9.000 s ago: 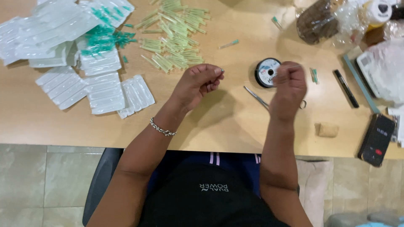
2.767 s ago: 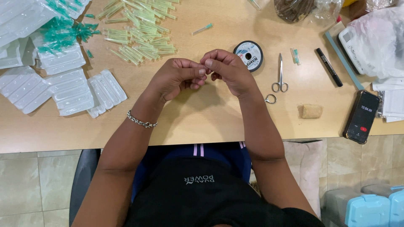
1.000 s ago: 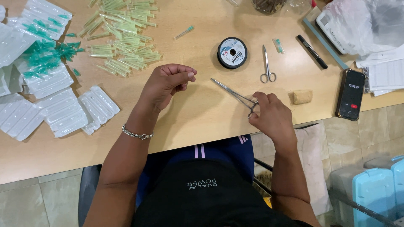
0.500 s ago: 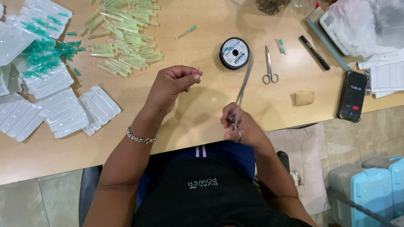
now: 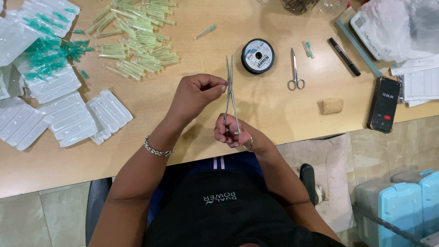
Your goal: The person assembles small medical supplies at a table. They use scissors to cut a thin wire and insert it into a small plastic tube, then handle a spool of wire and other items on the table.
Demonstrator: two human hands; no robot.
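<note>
On the table (image 5: pixel 274 114), the spool (image 5: pixel 258 56) lies left of the scissors (image 5: pixel 295 71), the phone (image 5: pixel 383 104) far right, needle caps (image 5: pixel 137 39) and trays (image 5: pixel 68 119) at left, forceps (image 5: pixel 231 91) between both hands.

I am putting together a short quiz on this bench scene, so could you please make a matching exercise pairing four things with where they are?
Things:
1. forceps
2. spool
3. small scissors
4. phone

Places:
a. near the table's right edge
b. held in the right hand
c. lying between spool and black marker
d. beyond the forceps tips

Pairs: 1-b, 2-d, 3-c, 4-a
</note>
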